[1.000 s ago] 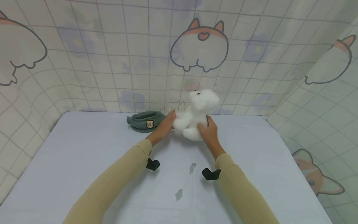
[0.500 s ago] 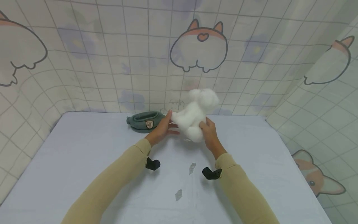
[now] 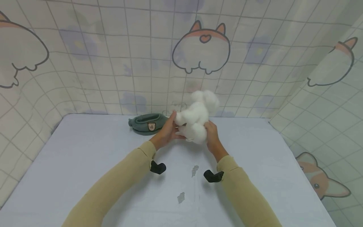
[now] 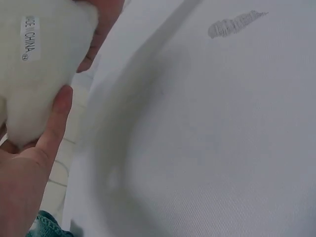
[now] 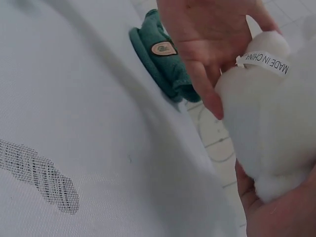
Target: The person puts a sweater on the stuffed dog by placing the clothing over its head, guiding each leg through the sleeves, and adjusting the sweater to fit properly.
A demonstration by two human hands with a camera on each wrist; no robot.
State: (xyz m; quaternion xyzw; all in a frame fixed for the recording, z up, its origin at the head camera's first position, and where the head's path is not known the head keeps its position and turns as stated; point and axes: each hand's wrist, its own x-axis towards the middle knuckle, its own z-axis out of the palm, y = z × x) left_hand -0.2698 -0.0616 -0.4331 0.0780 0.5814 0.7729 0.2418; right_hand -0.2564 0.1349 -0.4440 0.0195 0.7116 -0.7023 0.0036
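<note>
A fluffy white stuffed animal [image 3: 195,115] is held up at the far side of the table, its face turned out of sight. My right hand [image 3: 212,137] grips its right side, with thumb and fingers round the body. On its other side is my left hand [image 3: 168,130], thumb near the top and fingers lower, touching the plush. The right wrist view shows much of that palm apart from the toy. A white "MADE IN CHINA" label [image 5: 266,61] is sewn on the toy. Just left of the left hand lies a small teal beret [image 3: 141,126] with a badge.
The white table [image 3: 85,151] carries two grey worn patches, one nearer [image 3: 181,197] and one farther [image 3: 195,171]. A patterned curtain [image 3: 136,72] hangs behind and at the sides. Black wrist cameras sit under both tan sleeves [image 3: 122,179].
The stuffed animal has been turned so its dark eyes and nose no longer show. My left hand's fingers have shifted under its lower left side. The beret has stayed put.
</note>
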